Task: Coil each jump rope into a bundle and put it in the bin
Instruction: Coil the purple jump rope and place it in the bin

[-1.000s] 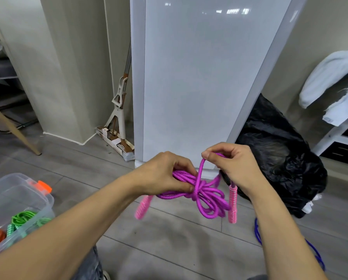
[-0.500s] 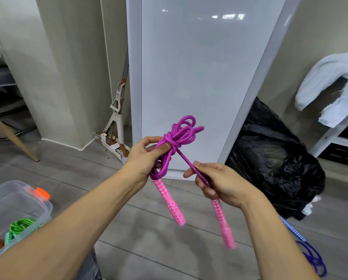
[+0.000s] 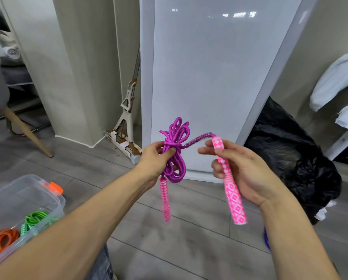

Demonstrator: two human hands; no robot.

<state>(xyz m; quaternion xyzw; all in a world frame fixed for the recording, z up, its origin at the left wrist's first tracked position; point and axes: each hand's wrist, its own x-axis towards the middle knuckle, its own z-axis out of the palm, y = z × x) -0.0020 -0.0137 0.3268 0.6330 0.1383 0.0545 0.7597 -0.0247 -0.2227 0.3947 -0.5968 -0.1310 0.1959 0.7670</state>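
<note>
L hand near frame centre, thumb + fingers pinching purple jump rope at the wrapped waist of its bundle. Loops stick up at 12 o'clock of the fist, more loops hang at 6. Hanging handle, pink w/ white diamond print, dangles straight down below L hand, touching nothing else. Short run of cord, blurred, goes from the wrap toward 3 o'clock to top of held handle, same print. R hand at 3 o'clock of L hand, apart from it; fingers curled loosely round that handle, index straighter near its top end. Handle tilted, lower end sticking out past the palm toward 6. Whole rope is in the air over grey plank floor, not in bin. Bin: clear plastic, orange latch, on floor at 8 o'clock of frame, well apart from both hands, lower edge behind L forearm. Inside: green rope coiled, orange rope at its 8 o'clock. Blue rope: sliver only, on floor at 5 o'clock beside R forearm. Bkgd: white panel upright at 12, black bag at 3 just beside it, mop leaning at 11 between panel & wall, pale cloth at 2 by frame edge.
</note>
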